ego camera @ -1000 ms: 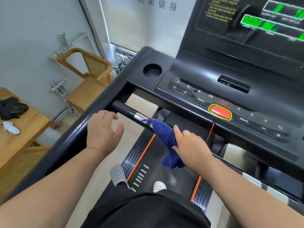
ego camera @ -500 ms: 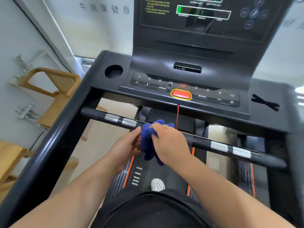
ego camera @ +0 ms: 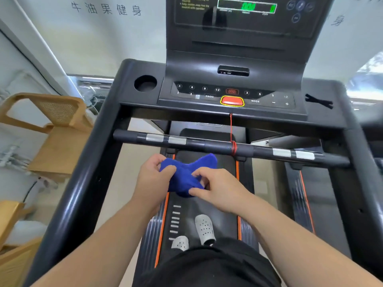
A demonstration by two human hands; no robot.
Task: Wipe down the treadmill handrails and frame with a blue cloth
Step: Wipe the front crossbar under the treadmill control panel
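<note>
- Wooden chair [ego camera: 51, 129] stands off the treadmill's left edge, well apart from the hands and out of the work.
- Black left handrail [ego camera: 83, 183] runs along the left edge of the treadmill, from the console toward the near corner; neither hand is on it.
- Left hand [ego camera: 154, 179] pinches the left end of the blue cloth [ego camera: 186, 175], thumb and fingers closed narrowly on the fabric.
- Blue cloth is bunched in the air between both hands, over the belt [ego camera: 199, 208] and just short of the crossbar [ego camera: 207, 145]; it touches no part of the frame.
- Right hand [ego camera: 219, 187] grips the cloth's lower right part, fingers curled tight on a fold. By my reading the hands are refolding or regrouping the cloth before the next wipe.
- Red cord [ego camera: 231, 129] hangs from the stop button [ego camera: 232, 101] at the console's front edge and is wound round the crossbar just beyond the cloth. A wipe across the middle of the bar could snag that winding and tug the cord loose.
- Right handrail [ego camera: 360, 172] along the right edge is also untouched. With both hands busy on the cloth, nothing steadies the person on the belt; leaning out to reach a rail could cost them balance, and a loosely bunched cloth could slip and drop onto the belt.
</note>
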